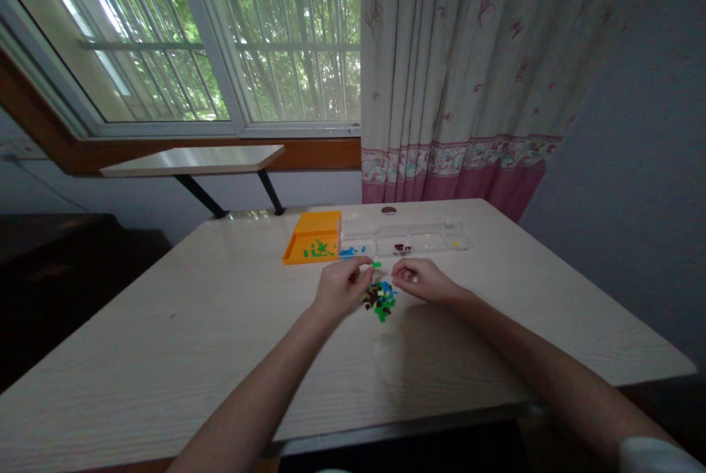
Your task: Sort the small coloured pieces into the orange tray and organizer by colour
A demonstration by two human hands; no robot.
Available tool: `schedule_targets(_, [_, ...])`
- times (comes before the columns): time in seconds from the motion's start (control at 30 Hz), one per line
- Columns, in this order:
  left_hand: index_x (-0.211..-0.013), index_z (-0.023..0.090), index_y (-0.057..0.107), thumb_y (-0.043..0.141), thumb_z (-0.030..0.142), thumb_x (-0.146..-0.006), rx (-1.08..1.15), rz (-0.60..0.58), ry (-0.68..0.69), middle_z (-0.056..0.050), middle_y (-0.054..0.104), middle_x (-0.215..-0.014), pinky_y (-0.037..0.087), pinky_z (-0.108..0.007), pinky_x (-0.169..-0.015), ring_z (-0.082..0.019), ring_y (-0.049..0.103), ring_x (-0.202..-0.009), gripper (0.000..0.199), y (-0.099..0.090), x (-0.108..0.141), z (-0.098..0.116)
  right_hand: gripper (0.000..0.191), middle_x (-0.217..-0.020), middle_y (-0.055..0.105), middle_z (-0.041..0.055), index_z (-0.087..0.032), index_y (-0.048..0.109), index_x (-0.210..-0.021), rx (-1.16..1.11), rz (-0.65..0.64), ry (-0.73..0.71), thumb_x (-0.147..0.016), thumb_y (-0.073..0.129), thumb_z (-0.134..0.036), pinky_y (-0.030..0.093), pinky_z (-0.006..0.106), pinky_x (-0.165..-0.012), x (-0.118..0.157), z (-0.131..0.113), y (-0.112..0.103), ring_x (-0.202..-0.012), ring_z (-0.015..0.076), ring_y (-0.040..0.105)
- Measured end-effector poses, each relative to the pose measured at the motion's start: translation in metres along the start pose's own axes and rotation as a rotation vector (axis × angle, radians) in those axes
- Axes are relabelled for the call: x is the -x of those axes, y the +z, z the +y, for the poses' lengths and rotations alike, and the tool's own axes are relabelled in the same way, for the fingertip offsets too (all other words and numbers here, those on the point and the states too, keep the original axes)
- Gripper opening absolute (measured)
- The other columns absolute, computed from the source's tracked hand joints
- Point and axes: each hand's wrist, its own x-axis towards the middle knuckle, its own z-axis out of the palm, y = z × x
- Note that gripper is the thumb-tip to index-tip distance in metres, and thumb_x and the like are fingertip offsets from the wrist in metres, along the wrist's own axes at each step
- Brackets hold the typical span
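- Hands first: the left hand (343, 283) pinches one small green plastic brick (376, 265) between thumb and forefinger tips, a narrow closed grip, with the brick sticking out to the right of the fingertips.
- The right hand (422, 280) is curled with its fingertips drawn together; something small and pale shows at them, but I cannot tell whether it is held.
- The green brick's long axis runs roughly left to right, parallel to the far edge of the pale wood-grain tabletop (165, 355). It hangs just above and beyond the loose pile of small mixed-colour bricks (380, 299), between the two hands.
- The pile lies near the middle of the tabletop, toward the far edge, touching or almost touching both hands; blue, green, brown and dark pieces show in it, too many and too small to count.
- The one orange plastic tray (312, 226) lies beyond and to the left of the held brick, near the far edge, with a scatter of green pieces in it. The left hand is the nearer one to it.
- One clear plastic compartment tray (435, 241) lies just right of the orange one; a few blue pieces, some dark brown ones and a yellow one lie in separate compartments.
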Motion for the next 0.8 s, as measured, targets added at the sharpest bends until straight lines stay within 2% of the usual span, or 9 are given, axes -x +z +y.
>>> schedule_targets(0.07, [-0.082, 0.016, 0.062, 0.054, 0.027, -0.074, -0.029, 0.171, 0.047, 0.007, 0.041, -0.044, 0.031, -0.015, -0.045, -0.005, 0.039, -0.040, 0.016, -0.009, -0.004, -0.002, 0.017, -0.062, 0.056, 0.0004, -0.014, 0.061, -0.078, 0.108, -0.105, -0.011, -0.077, 0.051, -0.028, 0.038, 0.019, -0.053, 0.001, 0.000, -0.006, -0.056, 0.0091, 0.050])
schedule_targets(0.13, [-0.080, 0.015, 0.062, 0.056, 0.025, -0.073, -0.060, 0.290, 0.083, 0.008, 0.040, -0.044, 0.032, -0.014, -0.045, -0.004, 0.038, -0.039, 0.014, -0.017, -0.007, -0.002, 0.017, -0.062, 0.058, 0.0007, -0.015, 0.063, -0.077, 0.176, -0.189, -0.013, -0.076, 0.051, -0.027, 0.036, 0.019, -0.052, 0.003, 0.001, -0.010, -0.054, 0.0092, 0.049])
schedule_targets(0.27, [-0.078, 0.014, 0.061, 0.058, 0.023, -0.071, -0.099, 0.410, 0.121, 0.009, 0.039, -0.043, 0.033, -0.013, -0.045, -0.003, 0.038, -0.038, 0.012, -0.024, -0.011, -0.001, 0.016, -0.065, 0.059, 0.0011, -0.015, 0.064, -0.081, 0.189, -0.255, -0.018, -0.073, 0.053, -0.023, 0.035, 0.018, -0.051, 0.004, 0.002, -0.010, -0.055, 0.0091, 0.050])
schedule_targets(0.4, [-0.078, 0.015, 0.061, 0.059, 0.023, -0.070, -0.123, 0.416, 0.136, 0.009, 0.039, -0.043, 0.033, -0.014, -0.045, -0.003, 0.039, -0.038, 0.011, -0.022, -0.011, -0.001, 0.016, -0.066, 0.059, 0.0007, -0.015, 0.064, -0.082, 0.197, -0.258, -0.017, -0.070, 0.056, -0.022, 0.035, 0.017, -0.051, 0.003, 0.002, -0.007, -0.056, 0.0091, 0.051])
schedule_targets(0.8, [-0.078, 0.015, 0.062, 0.058, 0.024, -0.072, -0.174, 0.387, 0.146, 0.008, 0.040, -0.043, 0.032, -0.014, -0.045, -0.003, 0.039, -0.039, 0.011, -0.022, -0.010, 0.000, 0.017, -0.067, 0.060, 0.0013, -0.016, 0.064, -0.082, 0.252, -0.252, -0.009, -0.075, 0.053, -0.026, 0.033, 0.018, -0.052, 0.001, 0.004, -0.005, -0.057, 0.0096, 0.050])
